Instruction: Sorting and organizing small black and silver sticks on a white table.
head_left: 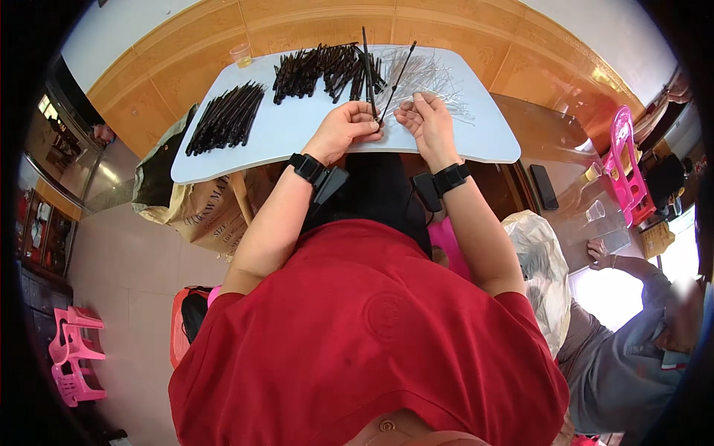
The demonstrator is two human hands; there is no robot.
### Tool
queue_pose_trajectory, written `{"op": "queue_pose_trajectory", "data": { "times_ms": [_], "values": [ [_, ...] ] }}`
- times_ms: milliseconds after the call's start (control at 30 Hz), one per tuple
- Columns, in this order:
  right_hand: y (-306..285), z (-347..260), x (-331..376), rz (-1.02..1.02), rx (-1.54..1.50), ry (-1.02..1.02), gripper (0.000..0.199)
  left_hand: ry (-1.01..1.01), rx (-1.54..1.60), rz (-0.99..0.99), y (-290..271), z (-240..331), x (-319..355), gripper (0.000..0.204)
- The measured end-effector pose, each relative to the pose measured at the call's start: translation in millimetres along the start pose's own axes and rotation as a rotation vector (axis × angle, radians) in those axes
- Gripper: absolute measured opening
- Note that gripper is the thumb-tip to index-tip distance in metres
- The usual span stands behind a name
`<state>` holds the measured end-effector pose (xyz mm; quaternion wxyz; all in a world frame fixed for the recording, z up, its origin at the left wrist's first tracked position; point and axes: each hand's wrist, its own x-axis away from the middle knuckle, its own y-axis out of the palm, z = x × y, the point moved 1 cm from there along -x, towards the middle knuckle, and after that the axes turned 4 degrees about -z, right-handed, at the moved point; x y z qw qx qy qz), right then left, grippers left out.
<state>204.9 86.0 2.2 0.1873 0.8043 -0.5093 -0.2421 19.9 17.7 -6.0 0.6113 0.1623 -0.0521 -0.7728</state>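
My left hand (346,132) is closed around the lower ends of two thin black sticks over the near part of the white table (297,134). One black stick (367,63) stands nearly upright; the other black stick (402,69) leans to the right. Just right of them, my right hand (433,128) has its fingers curled and thumb pressed in; whatever it pinches is too fine to make out. Behind the right hand spreads a loose heap of thin clear or silvery wires (446,83). Black sticks (316,72) lie piled at the table's back middle, and a neater bundle of sticks (227,119) lies at the left.
A plastic cup (241,55) stands at the back left corner. Bags (212,215) hang or stand below the table's left side. To the right are a brown table (565,163) with a phone (544,186), a pink chair (626,167) and another person's hand (599,254).
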Motion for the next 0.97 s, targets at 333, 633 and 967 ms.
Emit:
{"op": "queue_pose_trajectory", "data": {
  "times_ms": [333, 633, 967],
  "values": [
    [1.6, -0.6, 0.1, -0.005, -0.004, 0.032, 0.021, 0.001, -0.016, -0.033, 2.4, 2.4, 4.2, 0.023],
    [-1.2, -0.6, -1.9, -0.014, -0.014, 0.055, 0.020, 0.007, -0.032, -0.035, 2.6, 0.6, 5.1, 0.022],
    [-5.2, 2.8, -4.9, -0.038, -0.005, 0.080, 0.022, -0.001, -0.055, -0.050, 1.4, 0.6, 5.9, 0.022]
  ]
}}
